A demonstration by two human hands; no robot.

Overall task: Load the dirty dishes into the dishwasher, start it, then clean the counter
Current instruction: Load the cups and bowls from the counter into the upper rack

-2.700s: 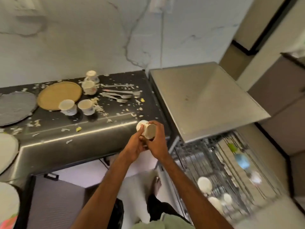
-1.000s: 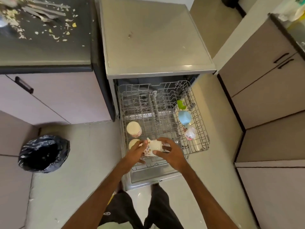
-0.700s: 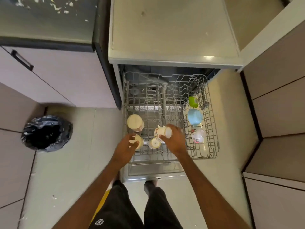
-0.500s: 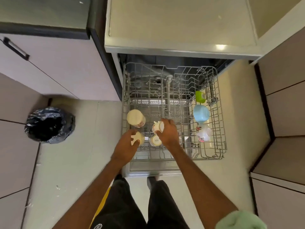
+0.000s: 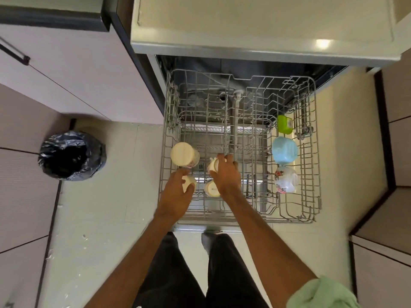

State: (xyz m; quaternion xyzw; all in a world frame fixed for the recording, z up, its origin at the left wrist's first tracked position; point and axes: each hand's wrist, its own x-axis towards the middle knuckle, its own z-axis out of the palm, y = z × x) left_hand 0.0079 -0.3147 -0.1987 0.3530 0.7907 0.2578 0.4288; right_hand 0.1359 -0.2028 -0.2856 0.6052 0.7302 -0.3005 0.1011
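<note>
The dishwasher's wire rack (image 5: pixel 310 152) is pulled out in front of me. My right hand (image 5: pixel 225 174) grips a small cream cup (image 5: pixel 212 165) low over the rack's left half. Just below it, another cream cup (image 5: pixel 212 189) sits upside down in the rack. My left hand (image 5: pixel 175 194) holds a third cream cup (image 5: pixel 189 183) at the rack's left edge. A larger cream cup (image 5: pixel 184 154) sits inverted behind it. On the right side stand a green cup (image 5: pixel 284 123), a blue cup (image 5: pixel 284 151) and a flowered cup (image 5: pixel 285 179).
The dishwasher's steel top (image 5: pixel 255 23) overhangs the rack. A bin lined with a black bag (image 5: pixel 71 155) stands on the floor to the left, below the cabinet fronts (image 5: pixel 77 74). More cabinets (image 5: pixel 395 152) close in on the right. My legs stand before the open door.
I turned from the counter to the dishwasher carrying small cups in both hands. One cup now sits inverted in the rack; my right hand has moved its cup further back.
</note>
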